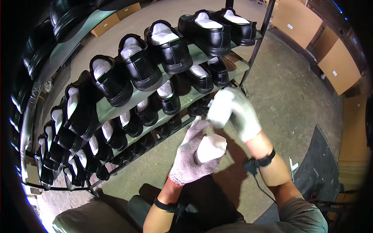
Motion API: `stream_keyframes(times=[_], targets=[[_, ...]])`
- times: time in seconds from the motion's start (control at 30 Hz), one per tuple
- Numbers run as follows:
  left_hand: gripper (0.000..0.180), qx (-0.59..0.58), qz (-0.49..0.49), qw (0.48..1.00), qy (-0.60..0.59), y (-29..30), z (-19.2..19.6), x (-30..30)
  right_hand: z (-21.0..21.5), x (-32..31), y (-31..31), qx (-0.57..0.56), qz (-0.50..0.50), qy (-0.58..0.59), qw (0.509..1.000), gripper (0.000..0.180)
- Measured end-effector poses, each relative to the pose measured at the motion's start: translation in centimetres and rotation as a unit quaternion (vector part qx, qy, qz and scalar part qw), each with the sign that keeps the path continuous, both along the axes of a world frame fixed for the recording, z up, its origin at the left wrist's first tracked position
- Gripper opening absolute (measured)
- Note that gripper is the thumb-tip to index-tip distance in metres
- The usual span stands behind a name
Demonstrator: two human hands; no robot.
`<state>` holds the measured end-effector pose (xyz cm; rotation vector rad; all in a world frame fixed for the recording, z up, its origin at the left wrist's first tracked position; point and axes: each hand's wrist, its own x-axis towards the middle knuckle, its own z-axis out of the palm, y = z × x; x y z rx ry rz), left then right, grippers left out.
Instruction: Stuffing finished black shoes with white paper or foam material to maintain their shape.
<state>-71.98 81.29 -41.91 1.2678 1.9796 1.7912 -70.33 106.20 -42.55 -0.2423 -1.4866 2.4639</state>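
Note:
My left hand, in a pale mauve knit glove, holds a rounded white paper wad against its palm. Its index finger points up toward the rack. Close by, on the right, is my right hand in a white glove, bent downward and smeared by motion; whether its fingers grip anything is hidden. Just beyond both hands stand rows of black shoes on a rack, many with white stuffing inside. The nearest to my right hand are a middle-tier black shoe and smaller-looking ones below it.
The shoe rack has several tiers and a dark upright post at its right end. Another rack with black shoes stands at the far left. Cardboard boxes line the right side. A dark mat lies on the concrete floor.

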Motion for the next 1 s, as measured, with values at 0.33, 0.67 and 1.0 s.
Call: stream_keyframes(times=[0.33,0.67,1.0], targets=[[0.051,-0.061,0.035,0.992,-0.104,-2.0,-1.2,1.7,-2.2,-18.4,13.2,0.631,-0.239,-0.008,0.738,0.047],[0.051,-0.112,0.097,0.98,-0.131,-3.0,-3.0,0.4,-3.5,-18.2,14.2,0.659,-0.153,0.044,0.735,0.046],[0.05,-0.118,0.097,0.978,-0.144,-2.8,-4.7,-0.3,-4.3,-18.4,13.2,0.684,-0.18,0.066,0.703,0.029]])
